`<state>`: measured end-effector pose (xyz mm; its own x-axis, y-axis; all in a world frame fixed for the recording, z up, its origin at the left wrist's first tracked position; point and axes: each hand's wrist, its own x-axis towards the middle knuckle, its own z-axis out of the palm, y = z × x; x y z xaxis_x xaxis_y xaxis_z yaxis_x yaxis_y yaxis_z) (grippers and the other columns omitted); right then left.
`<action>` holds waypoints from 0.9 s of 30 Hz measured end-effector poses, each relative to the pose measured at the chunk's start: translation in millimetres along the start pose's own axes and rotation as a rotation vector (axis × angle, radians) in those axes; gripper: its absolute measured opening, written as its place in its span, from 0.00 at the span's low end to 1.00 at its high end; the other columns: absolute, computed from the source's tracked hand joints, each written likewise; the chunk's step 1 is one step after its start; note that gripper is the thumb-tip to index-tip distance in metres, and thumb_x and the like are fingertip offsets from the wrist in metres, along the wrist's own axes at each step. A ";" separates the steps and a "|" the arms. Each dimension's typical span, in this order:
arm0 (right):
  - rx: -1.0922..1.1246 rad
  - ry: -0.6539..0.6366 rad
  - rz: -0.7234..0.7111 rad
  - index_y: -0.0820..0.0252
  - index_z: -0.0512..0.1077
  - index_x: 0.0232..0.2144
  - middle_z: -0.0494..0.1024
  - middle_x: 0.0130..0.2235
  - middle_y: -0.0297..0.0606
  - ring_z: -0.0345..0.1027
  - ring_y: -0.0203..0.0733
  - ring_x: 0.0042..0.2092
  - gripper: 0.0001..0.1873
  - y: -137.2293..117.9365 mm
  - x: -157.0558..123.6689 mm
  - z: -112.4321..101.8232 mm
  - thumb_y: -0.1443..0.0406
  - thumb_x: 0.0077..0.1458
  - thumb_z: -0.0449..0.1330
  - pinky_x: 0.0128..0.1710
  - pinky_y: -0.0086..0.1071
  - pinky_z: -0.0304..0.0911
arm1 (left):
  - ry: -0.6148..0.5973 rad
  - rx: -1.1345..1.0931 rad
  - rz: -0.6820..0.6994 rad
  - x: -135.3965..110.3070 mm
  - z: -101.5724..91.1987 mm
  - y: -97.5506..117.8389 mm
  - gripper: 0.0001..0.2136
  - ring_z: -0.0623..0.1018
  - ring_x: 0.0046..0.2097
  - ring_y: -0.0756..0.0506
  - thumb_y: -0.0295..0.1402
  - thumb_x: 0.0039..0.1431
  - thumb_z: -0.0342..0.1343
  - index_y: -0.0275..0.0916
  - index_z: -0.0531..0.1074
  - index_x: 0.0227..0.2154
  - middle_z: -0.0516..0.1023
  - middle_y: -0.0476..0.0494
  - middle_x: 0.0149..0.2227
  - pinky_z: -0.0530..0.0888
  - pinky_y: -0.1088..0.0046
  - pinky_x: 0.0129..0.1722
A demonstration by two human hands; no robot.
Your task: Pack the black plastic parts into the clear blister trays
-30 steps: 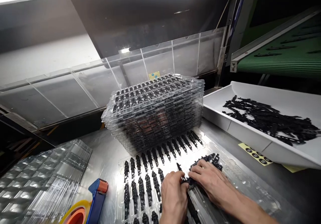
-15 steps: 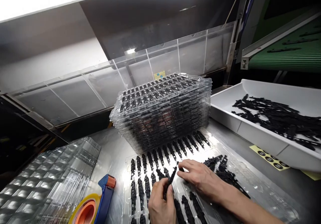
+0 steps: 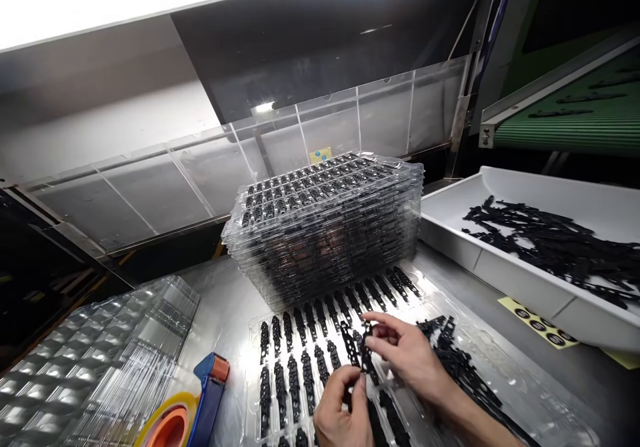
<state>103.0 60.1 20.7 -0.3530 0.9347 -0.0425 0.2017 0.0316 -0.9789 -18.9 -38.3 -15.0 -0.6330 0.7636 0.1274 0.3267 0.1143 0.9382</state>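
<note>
A slim black plastic part (image 3: 365,359) stands tilted between my two hands over a clear tray (image 3: 249,400). My left hand (image 3: 343,407) pinches its lower end between thumb and fingers. At its upper end, the thumb and fingers of my right hand (image 3: 407,357) are closed on it. Just left of the held part, another black part (image 3: 349,343) is in the tray's middle row. Similar black parts lie in rows in the tray's slots. Beside my right wrist is a loose pile of black parts (image 3: 465,370), partly hidden by the forearm.
Behind the tray rises a tall stack of filled clear trays (image 3: 320,247). Clear trays (image 3: 125,340) and a blue tape dispenser (image 3: 213,393) stand left. On the right are a white bin (image 3: 525,287) of black parts, a yellow sticker sheet (image 3: 537,323) and a green conveyor (image 3: 565,127).
My left hand has shifted right, and my right hand has turned slightly. Both now pinch one part, and a black part shows in the middle row where my left fingers were nearby.
</note>
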 end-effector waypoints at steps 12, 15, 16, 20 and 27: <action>-0.720 -0.019 -0.328 0.59 0.75 0.43 0.75 0.37 0.41 0.65 0.47 0.41 0.17 12.1 9.0 -8.0 0.74 0.55 0.52 0.44 0.42 0.61 | -0.340 0.580 -0.063 25.9 -4.5 21.8 0.07 0.76 0.36 0.43 0.30 0.56 0.50 0.43 0.74 0.30 0.79 0.47 0.31 0.66 0.69 0.36; -0.813 -0.004 -0.363 0.59 0.76 0.36 0.73 0.37 0.42 0.62 0.49 0.41 0.13 17.6 7.2 -7.0 0.73 0.56 0.52 0.42 0.44 0.60 | -0.400 0.682 -0.078 28.0 -5.3 29.1 0.08 0.75 0.42 0.45 0.30 0.57 0.51 0.44 0.76 0.33 0.78 0.47 0.36 0.65 0.71 0.40; -0.832 -0.007 -0.373 0.58 0.75 0.35 0.72 0.37 0.42 0.62 0.49 0.40 0.12 19.0 6.8 -7.8 0.73 0.56 0.53 0.42 0.43 0.60 | -0.419 0.702 -0.065 28.9 -5.9 30.8 0.09 0.75 0.43 0.46 0.30 0.58 0.51 0.44 0.76 0.34 0.78 0.47 0.38 0.65 0.72 0.42; -0.871 -0.019 -0.409 0.55 0.74 0.37 0.72 0.38 0.39 0.61 0.47 0.41 0.12 23.9 5.0 -13.1 0.73 0.56 0.54 0.42 0.42 0.60 | -0.436 0.764 -0.008 33.3 -8.6 34.1 0.13 0.73 0.46 0.46 0.28 0.61 0.48 0.44 0.75 0.44 0.76 0.47 0.42 0.65 0.73 0.44; -0.888 -0.026 -0.427 0.57 0.74 0.39 0.72 0.40 0.41 0.62 0.47 0.42 0.10 21.0 -1.0 -20.3 0.72 0.57 0.55 0.41 0.42 0.61 | -0.406 0.928 0.108 39.1 -6.7 37.7 0.14 0.69 0.47 0.43 0.27 0.59 0.49 0.39 0.75 0.45 0.73 0.42 0.43 0.66 0.72 0.42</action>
<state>126.1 67.0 4.2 -0.5732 0.7754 0.2649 0.6619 0.6287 -0.4081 -36.1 -8.5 27.6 -0.3378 0.9375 -0.0843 0.8930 0.3475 0.2861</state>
